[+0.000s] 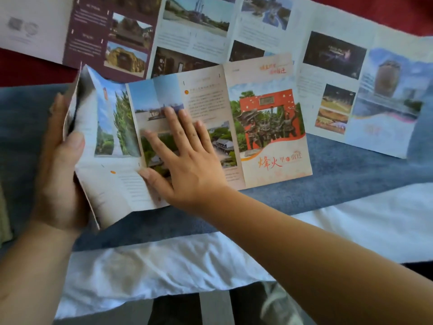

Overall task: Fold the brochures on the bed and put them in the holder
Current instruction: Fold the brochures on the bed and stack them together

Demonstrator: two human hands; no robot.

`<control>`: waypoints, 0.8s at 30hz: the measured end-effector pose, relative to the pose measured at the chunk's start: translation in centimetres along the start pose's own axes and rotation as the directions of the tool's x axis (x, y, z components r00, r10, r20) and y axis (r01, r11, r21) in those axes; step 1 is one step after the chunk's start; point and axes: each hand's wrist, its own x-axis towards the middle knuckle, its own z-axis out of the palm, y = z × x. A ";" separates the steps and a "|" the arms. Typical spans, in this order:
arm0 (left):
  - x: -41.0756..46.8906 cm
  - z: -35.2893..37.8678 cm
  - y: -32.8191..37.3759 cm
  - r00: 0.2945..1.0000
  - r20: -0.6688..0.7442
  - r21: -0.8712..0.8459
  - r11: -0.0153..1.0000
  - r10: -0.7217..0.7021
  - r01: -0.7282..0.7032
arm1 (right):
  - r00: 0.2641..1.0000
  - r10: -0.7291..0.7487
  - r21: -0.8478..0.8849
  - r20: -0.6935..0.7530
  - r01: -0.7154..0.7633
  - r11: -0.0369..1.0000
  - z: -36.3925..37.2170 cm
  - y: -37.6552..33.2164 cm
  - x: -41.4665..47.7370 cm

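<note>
On the bed (351, 174), brochure (269, 137): blurred end in left hand (58, 172) grip, right hand (187, 158) flat atop.

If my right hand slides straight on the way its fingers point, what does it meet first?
Past the near brochure under the right hand, probably the long unfolded brochure behind.

Bed (375, 219): white sheet (164, 266) nearer than the grips, blue runner (339, 174) beneath them, red cover (23, 64) beyond. On the runner, partly folded brochure (269, 127), flat under right grip (187, 160), one end raised in left grip (61, 179). Just beyond both, long unfolded brochure (210, 31) across runner and cover.
</note>
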 end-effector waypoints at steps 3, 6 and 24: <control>-1.5 1.2 1.6 0.992 -0.028 0.217 0.970 0.119 -0.110 | 1.000 -0.003 -0.058 0.013 0.003 0.998 -0.6 1.0 -0.3; -3.2 1.9 2.2 0.991 -0.100 0.717 0.697 0.094 0.006 | 1.000 0.011 -0.142 -0.017 -0.013 0.990 -1.0 2.1 -0.3; -4.0 3.8 0.1 0.963 -0.188 0.905 0.416 0.193 0.093 | 0.989 -0.025 -0.091 -0.149 0.011 0.996 2.0 -0.1 -0.2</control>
